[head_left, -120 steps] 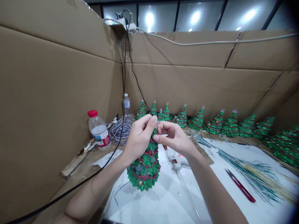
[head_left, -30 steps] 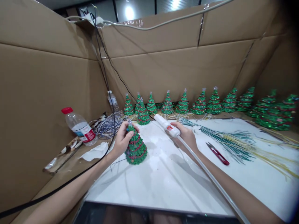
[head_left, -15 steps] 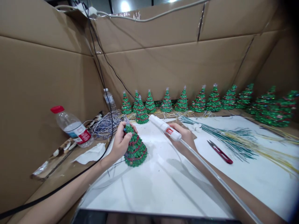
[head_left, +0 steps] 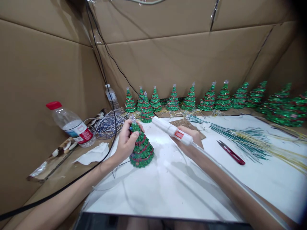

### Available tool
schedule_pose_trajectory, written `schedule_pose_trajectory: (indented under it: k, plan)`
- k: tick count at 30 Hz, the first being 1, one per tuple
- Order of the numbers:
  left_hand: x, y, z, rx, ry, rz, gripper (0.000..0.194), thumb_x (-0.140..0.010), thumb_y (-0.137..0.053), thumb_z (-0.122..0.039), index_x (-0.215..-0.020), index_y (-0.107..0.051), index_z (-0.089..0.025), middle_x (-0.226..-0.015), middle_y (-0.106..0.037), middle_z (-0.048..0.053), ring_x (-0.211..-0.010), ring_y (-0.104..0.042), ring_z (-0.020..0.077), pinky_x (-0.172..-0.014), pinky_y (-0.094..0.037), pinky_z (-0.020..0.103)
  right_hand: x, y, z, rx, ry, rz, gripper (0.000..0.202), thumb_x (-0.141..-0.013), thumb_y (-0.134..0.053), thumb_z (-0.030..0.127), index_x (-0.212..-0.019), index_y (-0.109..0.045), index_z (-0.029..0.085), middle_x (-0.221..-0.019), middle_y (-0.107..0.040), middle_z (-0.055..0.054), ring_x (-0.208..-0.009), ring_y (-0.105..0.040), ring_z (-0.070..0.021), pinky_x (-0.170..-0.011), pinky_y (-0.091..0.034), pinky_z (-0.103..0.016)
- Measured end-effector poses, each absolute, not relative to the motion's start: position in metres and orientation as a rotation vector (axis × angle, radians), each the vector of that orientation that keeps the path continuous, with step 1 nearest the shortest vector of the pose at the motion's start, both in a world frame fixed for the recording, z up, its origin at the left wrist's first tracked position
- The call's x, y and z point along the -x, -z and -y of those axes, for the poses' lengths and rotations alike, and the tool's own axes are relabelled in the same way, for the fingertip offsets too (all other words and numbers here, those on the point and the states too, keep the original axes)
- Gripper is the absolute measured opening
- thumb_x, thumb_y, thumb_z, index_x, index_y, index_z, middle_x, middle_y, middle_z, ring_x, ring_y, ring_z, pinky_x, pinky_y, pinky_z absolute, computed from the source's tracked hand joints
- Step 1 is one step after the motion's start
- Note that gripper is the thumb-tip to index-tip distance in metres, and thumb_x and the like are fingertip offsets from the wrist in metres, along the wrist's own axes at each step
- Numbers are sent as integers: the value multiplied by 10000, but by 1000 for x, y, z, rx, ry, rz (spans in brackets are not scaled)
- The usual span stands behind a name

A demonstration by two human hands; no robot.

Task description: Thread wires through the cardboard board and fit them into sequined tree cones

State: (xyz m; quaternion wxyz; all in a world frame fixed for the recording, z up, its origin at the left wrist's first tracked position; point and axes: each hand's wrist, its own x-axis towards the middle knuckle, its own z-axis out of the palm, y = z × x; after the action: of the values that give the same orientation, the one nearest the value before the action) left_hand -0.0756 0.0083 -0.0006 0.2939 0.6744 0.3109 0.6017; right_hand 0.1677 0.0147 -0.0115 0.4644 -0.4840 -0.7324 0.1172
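Note:
My left hand (head_left: pixel 126 140) is closed round the upper part of a small green Christmas tree ornament (head_left: pixel 142 153) with red garlands and a clear star on top. Its base is over the white board. In my right hand (head_left: pixel 190 140) is a white glue gun (head_left: pixel 171 129) with an orange label, a thin tip pointing left and a long clear glue stick trailing from its back. The hand hides the gun's handle. The tip is apart from the held tree, in front of another tree (head_left: pixel 146 110) standing behind it.
A row of similar trees (head_left: pixel 189 99) lines the back by the cardboard wall (head_left: pixel 168 60). Red-handled snips (head_left: pixel 231 153) and green and yellow wires (head_left: pixel 242 137) lie right. Bottles (head_left: pixel 79 131), tissue (head_left: pixel 92 155), tangled wire (head_left: pixel 105 126) and a black cable (head_left: pixel 114 111) are left.
The view has tilted down a little and shifted slightly. Both hands keep their holds on the tree and the glue gun, with little other movement.

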Motion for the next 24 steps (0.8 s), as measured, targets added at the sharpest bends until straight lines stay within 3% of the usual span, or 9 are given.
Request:
schedule_pose_trajectory:
  k: [5,10,24]
  plan:
    - [81,1,-7,-1904,-1546,-783,322,-819,-569,-279,-1106,-439,-214,-962,-569,38,-848,-537,184,-795,-444,319,-169,9,-5,1066,-289,1808,196,-756,-635,355,-639,-571,212,-520,-565,20,-479,-488,-131,-490,-344,-248]
    - [83,2,-6,-1970,-1511,-825,502,-705,-638,-143,-1144,-410,-227,-1027,-540,31,-911,-536,182,-847,-438,315,-171,12,1,991,-238,1863,111,-709,-673,292,-737,-638,190,-562,-611,20,-477,-508,-121,-494,-378,-242]
    - [85,6,-5,-2013,-1483,-783,567,-732,-594,-56,-1213,-376,-264,-1100,-537,28,-877,-574,146,-864,-454,298,-161,13,9,1020,-45,1932,103,-728,-604,203,-816,-651,181,-605,-643,37,-488,-544,-98,-492,-394,-198]
